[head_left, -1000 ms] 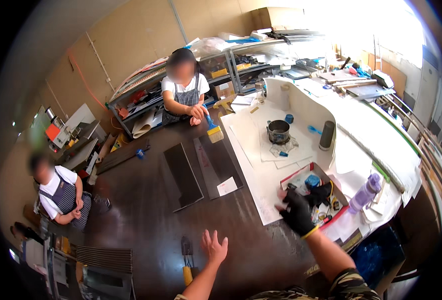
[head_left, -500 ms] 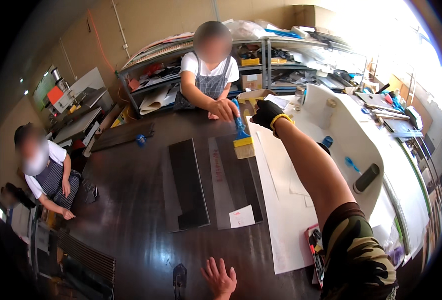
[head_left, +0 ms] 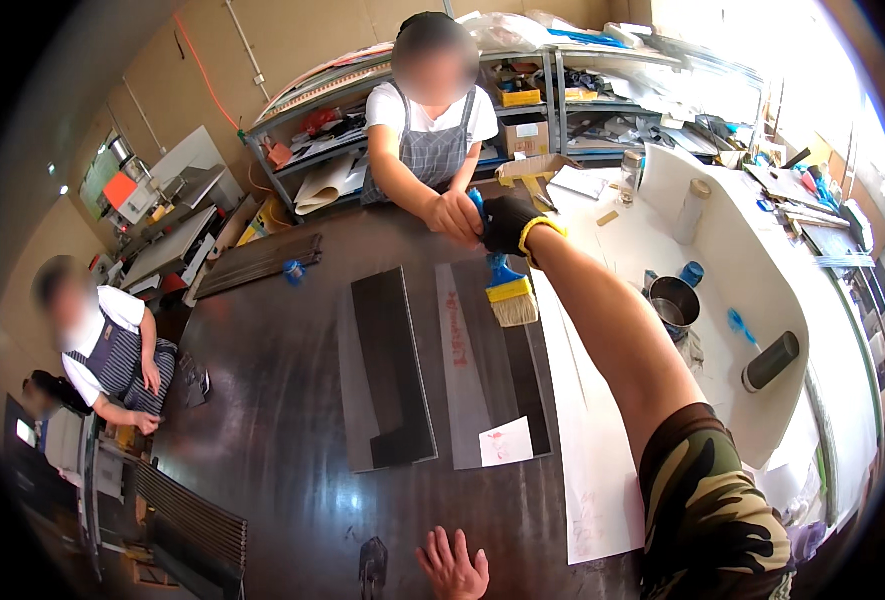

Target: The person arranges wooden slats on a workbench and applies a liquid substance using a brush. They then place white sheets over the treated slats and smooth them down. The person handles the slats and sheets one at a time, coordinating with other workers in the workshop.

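My right hand (head_left: pixel 511 226), in a black glove with a yellow cuff, is closed round the blue handle of a wide paintbrush (head_left: pixel 510 290). The brush hangs bristles down, with a yellow band above its pale bristles. Across the table a co-worker's hand (head_left: pixel 454 217) is also at the handle, right against my glove. Bare and spread, my left hand (head_left: pixel 455 568) rests on the dark tabletop (head_left: pixel 273 430) at the near edge. Between my hands and beneath the brush lie two dark panels, a left one (head_left: pixel 393 370) and a right one (head_left: pixel 498 385); a white paper slip (head_left: pixel 507 442) lies on the right one.
White sheets (head_left: pixel 598 490) cover the table's right side. Beyond them a curved white tray (head_left: pixel 763 255) holds a metal pot (head_left: pixel 675 303), a dark cylinder (head_left: pixel 771 362) and a blue brush (head_left: pixel 741 325). A second co-worker (head_left: pixel 123 350) sits at the left edge. Loaded shelves (head_left: pixel 553 100) stand behind.
My right hand has come down and left onto the brush handle and closed on it. The co-worker's hand remains at the handle. The view has shifted slightly; my left hand still lies flat.
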`<state>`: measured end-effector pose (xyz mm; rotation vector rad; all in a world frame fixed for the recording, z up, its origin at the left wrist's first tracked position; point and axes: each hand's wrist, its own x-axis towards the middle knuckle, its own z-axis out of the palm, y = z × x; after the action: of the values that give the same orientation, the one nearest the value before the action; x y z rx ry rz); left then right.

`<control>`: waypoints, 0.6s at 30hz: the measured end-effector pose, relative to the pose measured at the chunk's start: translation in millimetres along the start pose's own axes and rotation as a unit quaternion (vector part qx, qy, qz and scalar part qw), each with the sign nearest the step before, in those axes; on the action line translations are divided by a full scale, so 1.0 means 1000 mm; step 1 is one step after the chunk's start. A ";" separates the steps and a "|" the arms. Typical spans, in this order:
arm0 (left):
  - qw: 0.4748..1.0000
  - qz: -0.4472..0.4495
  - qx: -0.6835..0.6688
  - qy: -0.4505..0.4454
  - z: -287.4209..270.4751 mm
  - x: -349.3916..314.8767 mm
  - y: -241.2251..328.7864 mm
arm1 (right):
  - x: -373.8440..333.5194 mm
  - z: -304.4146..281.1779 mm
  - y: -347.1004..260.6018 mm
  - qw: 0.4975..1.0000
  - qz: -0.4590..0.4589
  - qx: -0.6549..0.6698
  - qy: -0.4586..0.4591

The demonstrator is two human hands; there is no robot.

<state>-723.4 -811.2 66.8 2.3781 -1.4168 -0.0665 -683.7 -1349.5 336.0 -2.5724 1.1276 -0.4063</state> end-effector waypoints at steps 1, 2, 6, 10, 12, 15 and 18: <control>1.000 0.004 0.002 0.013 0.002 -0.001 -0.001 | -0.007 0.000 0.000 1.000 -0.006 0.001 -0.004; 1.000 0.008 0.004 0.025 0.006 -0.002 -0.003 | -0.014 0.000 0.000 1.000 -0.011 0.002 -0.008; 0.999 0.002 -0.006 0.036 0.009 -0.001 -0.001 | -0.050 -0.009 0.039 0.998 -0.053 0.024 -0.039; 0.998 0.015 0.020 0.059 0.003 0.004 0.003 | -0.091 -0.033 0.103 0.983 -0.061 0.162 0.062; 0.998 0.006 0.036 0.051 0.013 -0.005 -0.003 | -0.120 -0.062 0.116 0.995 -0.010 0.075 0.064; 0.998 -0.005 0.057 0.024 0.002 -0.003 0.005 | -0.165 -0.107 0.130 0.991 0.083 0.056 0.087; 0.996 0.010 0.083 0.022 -0.003 0.002 0.009 | -0.197 -0.133 0.156 0.981 0.135 0.099 0.093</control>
<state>-729.5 -815.7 73.0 2.4810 -1.4774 0.1140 -964.4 -1324.7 371.5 -2.2070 1.4009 -0.6652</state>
